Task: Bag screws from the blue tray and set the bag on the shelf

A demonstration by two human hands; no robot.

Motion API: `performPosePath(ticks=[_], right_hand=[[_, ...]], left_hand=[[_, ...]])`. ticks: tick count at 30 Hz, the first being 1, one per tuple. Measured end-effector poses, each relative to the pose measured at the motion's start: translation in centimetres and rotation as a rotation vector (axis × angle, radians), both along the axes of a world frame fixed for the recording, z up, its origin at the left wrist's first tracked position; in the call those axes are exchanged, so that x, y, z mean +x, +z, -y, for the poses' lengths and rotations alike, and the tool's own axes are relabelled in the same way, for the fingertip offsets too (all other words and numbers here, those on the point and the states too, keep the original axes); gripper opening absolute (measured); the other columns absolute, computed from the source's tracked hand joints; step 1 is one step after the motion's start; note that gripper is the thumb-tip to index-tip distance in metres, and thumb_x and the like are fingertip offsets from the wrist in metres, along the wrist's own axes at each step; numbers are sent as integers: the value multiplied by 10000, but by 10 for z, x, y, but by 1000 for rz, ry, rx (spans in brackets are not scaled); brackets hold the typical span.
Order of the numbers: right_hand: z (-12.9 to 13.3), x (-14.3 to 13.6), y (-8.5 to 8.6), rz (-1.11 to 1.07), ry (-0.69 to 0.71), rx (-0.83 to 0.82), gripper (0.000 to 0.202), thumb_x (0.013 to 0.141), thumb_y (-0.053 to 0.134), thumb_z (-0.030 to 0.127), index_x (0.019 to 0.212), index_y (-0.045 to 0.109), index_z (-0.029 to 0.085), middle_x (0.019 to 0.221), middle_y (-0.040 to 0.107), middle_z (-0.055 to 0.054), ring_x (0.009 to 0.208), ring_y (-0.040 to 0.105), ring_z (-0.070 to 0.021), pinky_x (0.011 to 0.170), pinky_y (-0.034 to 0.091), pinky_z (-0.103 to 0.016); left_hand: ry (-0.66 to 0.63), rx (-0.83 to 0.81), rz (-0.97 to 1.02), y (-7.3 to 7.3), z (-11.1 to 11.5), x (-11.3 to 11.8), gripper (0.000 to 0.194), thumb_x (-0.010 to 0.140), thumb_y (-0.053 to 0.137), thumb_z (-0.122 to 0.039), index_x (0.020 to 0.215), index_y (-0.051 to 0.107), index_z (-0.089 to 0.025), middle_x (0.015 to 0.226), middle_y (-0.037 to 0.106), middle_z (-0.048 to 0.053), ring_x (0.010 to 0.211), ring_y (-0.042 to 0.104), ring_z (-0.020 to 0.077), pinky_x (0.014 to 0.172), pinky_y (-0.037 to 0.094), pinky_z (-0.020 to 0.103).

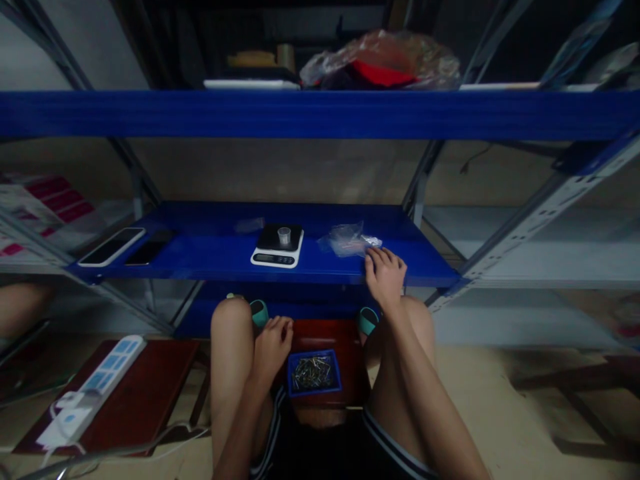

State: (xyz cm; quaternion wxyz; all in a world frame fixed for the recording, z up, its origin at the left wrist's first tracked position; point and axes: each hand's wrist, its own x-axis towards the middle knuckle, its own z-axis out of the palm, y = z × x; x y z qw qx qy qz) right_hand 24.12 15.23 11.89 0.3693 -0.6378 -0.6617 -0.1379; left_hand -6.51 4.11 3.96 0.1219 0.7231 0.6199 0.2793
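Up on the blue shelf [210, 257], the right hand [384, 275] curls its fingertips onto the clear plastic bag [349, 240]: light, limp, slippery, best pinched at its near edge. Left hand [273, 347], loosely closed and empty, rests beside the bin of screws [313, 373].

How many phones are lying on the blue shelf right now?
2. A white-edged phone lies at the far left of the blue shelf; a dark phone lies just right of it. Others may be hidden.
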Motion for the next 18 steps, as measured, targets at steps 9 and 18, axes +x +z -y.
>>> performPosePath(ticks=[9, 18], right_hand=[[71, -12, -11, -339, 66, 112, 401, 1037, 401, 423, 1299, 638, 233, 1276, 680, -119, 1229, 584, -300, 1093, 431, -529], [212, -94, -148, -241, 192, -1046, 756, 983, 450, 362, 1645, 172, 126, 1476, 505, -232, 1169, 679, -335, 916, 557, -436]], left_hand=[[-92, -491, -218, -22, 25, -7, 436, 946, 597, -314, 1359, 608, -177, 1463, 587, 157, 1370, 538, 296, 1150, 418, 382], [-47, -690, -351, -33, 38, 21, 504, 984, 399, -97, 1476, 504, -118, 1314, 686, 202, 1216, 672, 282, 1020, 509, 360]])
